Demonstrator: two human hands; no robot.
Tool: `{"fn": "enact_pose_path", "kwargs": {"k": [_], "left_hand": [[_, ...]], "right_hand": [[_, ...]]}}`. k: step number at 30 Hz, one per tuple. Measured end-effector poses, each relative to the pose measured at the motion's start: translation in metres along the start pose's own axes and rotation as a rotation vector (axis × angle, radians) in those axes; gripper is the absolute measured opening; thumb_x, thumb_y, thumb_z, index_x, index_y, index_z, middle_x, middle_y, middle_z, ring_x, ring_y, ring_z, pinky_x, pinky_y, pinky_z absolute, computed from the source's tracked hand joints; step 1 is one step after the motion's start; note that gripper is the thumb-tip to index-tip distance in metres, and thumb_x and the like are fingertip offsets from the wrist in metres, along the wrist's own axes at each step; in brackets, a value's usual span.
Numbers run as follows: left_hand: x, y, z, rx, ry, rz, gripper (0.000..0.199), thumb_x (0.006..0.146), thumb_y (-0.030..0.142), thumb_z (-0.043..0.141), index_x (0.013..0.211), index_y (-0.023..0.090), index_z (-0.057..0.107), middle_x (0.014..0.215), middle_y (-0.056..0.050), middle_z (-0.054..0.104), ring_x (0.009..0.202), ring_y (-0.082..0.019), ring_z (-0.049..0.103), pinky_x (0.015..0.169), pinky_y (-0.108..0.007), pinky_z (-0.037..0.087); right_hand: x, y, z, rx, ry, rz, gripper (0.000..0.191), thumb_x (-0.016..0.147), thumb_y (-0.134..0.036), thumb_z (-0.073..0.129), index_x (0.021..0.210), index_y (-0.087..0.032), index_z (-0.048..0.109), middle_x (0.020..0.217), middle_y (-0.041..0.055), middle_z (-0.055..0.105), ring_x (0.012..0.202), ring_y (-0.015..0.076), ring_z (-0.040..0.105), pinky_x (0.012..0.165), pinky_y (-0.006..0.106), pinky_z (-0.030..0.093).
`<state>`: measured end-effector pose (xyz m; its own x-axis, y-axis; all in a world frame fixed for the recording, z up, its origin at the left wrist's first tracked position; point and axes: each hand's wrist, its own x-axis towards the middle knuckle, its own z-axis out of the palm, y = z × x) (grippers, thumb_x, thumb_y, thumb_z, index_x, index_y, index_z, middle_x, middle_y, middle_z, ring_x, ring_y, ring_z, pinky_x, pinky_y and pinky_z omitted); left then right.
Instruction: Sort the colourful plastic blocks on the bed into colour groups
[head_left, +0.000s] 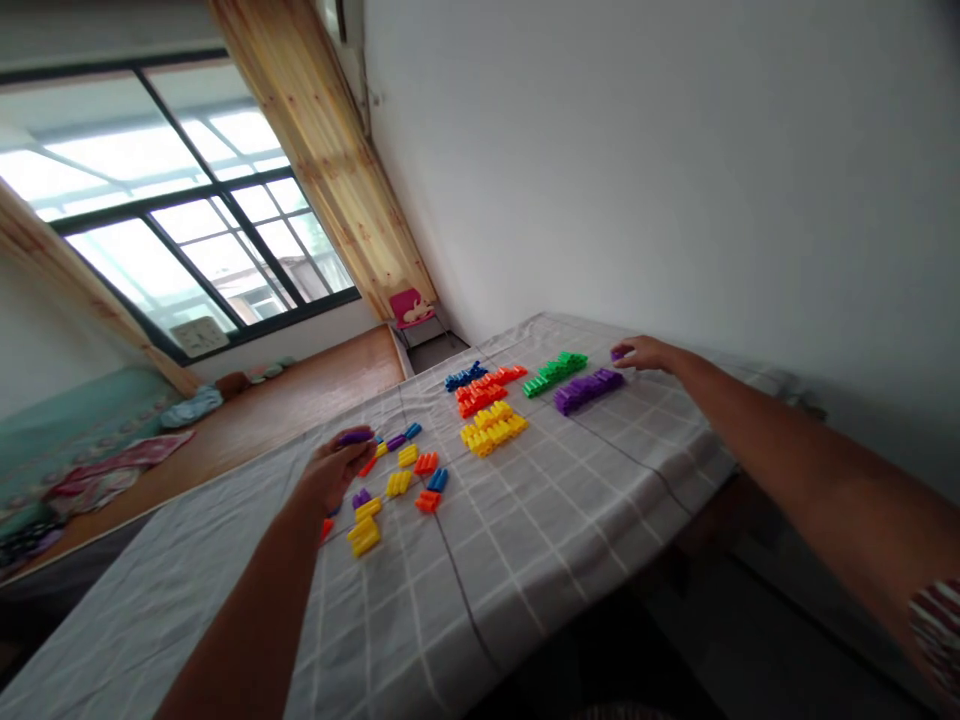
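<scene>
My left hand (334,472) is closed on a purple plastic block (355,437), held above the loose pieces at the table's left. Beneath and beside it lie scattered blocks, among them yellow (364,537), orange (427,463) and blue (437,481) ones. My right hand (646,353) pinches another purple block (619,353) at its fingertips, just past the far right end of a purple row (589,390). Other rows are grouped by colour: green (556,374), yellow (495,430), orange (487,389) and blue (466,376).
A grey checked cloth (517,540) covers the table, which stands against a white wall (660,170) on the far right side. Beyond its far edge are a pink chair (406,304), a wooden platform (315,380) with cloths on it, a curtain (322,140) and a window.
</scene>
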<state>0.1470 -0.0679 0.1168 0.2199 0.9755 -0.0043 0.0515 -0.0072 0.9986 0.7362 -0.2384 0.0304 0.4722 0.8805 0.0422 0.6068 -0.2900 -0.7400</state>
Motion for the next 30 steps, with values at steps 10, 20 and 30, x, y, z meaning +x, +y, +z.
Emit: {"fn": "enact_pose_path", "kwargs": {"k": [10,20,30], "left_hand": [[0.003,0.003,0.219,-0.074,-0.483,-0.054,0.027,0.066,0.004,0.056,0.090,0.012,0.067,0.093,-0.006,0.068,0.089,-0.012,0.066,0.097,-0.030,0.052],[0.009,-0.003,0.355,0.722,-0.675,0.566,0.044,0.068,0.027,0.074,0.108,0.012,0.064,0.097,-0.008,0.069,0.092,-0.020,0.064,0.089,-0.038,0.050],[0.004,-0.029,0.404,1.031,-0.602,0.616,0.050,0.076,0.039,0.069,0.117,0.013,0.060,0.114,-0.011,0.066,0.102,-0.023,0.061,0.090,-0.035,0.047]], "right_hand": [[0.003,0.034,-0.007,0.043,-0.152,-0.188,0.045,0.063,-0.030,0.074,0.106,-0.017,0.073,0.115,0.0097,0.070,0.105,0.0244,0.064,0.093,0.032,0.049],[-0.002,0.053,0.009,0.069,-0.113,-0.355,0.055,0.067,-0.038,0.069,0.118,-0.018,0.067,0.111,0.0080,0.070,0.101,0.0242,0.064,0.090,0.034,0.049],[0.000,0.054,0.014,-0.046,-0.075,-0.365,0.052,0.071,-0.040,0.069,0.119,-0.020,0.066,0.111,0.0065,0.070,0.099,0.0235,0.064,0.086,0.031,0.049]]}}
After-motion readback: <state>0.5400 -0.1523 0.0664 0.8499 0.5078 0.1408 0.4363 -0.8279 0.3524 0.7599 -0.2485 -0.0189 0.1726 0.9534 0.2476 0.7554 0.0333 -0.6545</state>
